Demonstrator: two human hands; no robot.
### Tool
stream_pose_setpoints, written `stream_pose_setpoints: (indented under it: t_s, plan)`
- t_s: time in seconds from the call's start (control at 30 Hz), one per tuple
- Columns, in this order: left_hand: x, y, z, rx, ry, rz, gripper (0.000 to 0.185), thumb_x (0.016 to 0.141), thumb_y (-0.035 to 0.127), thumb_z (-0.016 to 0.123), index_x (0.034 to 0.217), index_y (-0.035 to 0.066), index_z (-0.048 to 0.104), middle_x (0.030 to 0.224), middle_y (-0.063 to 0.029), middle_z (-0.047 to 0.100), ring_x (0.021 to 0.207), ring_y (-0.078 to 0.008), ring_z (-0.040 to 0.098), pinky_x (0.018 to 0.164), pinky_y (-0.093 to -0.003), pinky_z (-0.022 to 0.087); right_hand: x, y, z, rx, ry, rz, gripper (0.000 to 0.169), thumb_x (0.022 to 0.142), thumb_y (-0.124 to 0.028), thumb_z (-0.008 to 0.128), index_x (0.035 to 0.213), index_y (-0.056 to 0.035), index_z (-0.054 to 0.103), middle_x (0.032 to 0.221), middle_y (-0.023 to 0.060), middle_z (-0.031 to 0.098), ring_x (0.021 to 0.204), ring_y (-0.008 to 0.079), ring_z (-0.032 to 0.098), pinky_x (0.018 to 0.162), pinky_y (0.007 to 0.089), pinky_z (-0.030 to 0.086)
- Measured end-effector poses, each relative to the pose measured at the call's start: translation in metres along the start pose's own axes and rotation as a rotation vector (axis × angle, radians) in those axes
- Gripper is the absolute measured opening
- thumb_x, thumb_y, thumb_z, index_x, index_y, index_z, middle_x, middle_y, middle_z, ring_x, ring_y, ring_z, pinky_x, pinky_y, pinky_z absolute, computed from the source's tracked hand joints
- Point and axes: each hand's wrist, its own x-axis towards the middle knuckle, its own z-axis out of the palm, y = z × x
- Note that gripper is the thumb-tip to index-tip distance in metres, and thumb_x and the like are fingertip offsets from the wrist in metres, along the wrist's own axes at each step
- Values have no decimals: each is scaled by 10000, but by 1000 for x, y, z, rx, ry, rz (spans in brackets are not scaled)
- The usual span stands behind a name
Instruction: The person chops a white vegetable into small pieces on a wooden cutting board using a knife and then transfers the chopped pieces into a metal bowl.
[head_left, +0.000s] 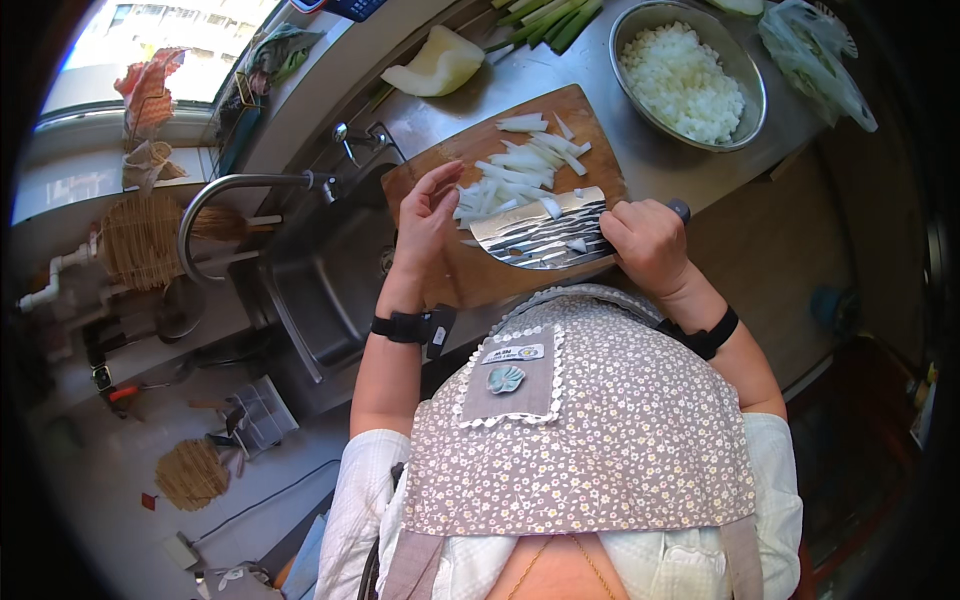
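A broad, shiny cleaver (540, 232) lies with its blade low over the wooden cutting board (600, 139), white bits stuck to the metal. My right hand (645, 244) is closed round its dark handle. At the left edge of the pile of pale vegetable strips (517, 169) is my left hand (427, 214), fingers curled and apart from the thumb; whether its fingertips touch the strips is hard to tell. Behind the board rests a large pale melon-like piece (436, 64). A steel bowl (761, 112) holds finely diced white pieces (686, 82).
Left of the board is a steel sink (322, 262) with a curved faucet (225, 180). Green onion stalks (551, 22) lie at the back of the counter. A plastic bag (810, 56) sits right of the bowl, near the counter's edge.
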Motion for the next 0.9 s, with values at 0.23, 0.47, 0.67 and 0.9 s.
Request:
stream_pose_setpoints:
  t_s: [0.23,0.47,0.67,0.9]
  plan:
    - [10,72,50,157,-576,-187,441,996,135,629,1417,50,526,1289,-78,628,1114,-136,595,977,-290,480,0,2,12,78,-33,-132,104,734,-112,602,709,-110,500,650,28,476,576,186,561,534,316,453]
    - [26,29,32,166,-580,-500,288,978,139,667,1245,32,656,1017,-14,701,965,-90,625,836,-257,523,-15,1,25,139,-86,-167,100,735,-121,600,708,-119,504,646,19,476,573,177,566,549,309,460]
    - [18,24,59,143,-679,-353,248,957,119,695,1190,35,684,984,-3,707,906,-66,623,794,-236,520,-21,-1,19,142,-120,-108,95,735,-109,601,708,-118,510,646,24,480,582,180,576,560,311,466]
    - [46,22,40,438,-599,-138,148,918,88,717,1054,30,724,995,-34,727,914,-139,657,805,-281,532,-29,-12,16,163,-182,-31,95,742,-99,608,714,-123,521,642,25,487,588,177,593,558,322,475]
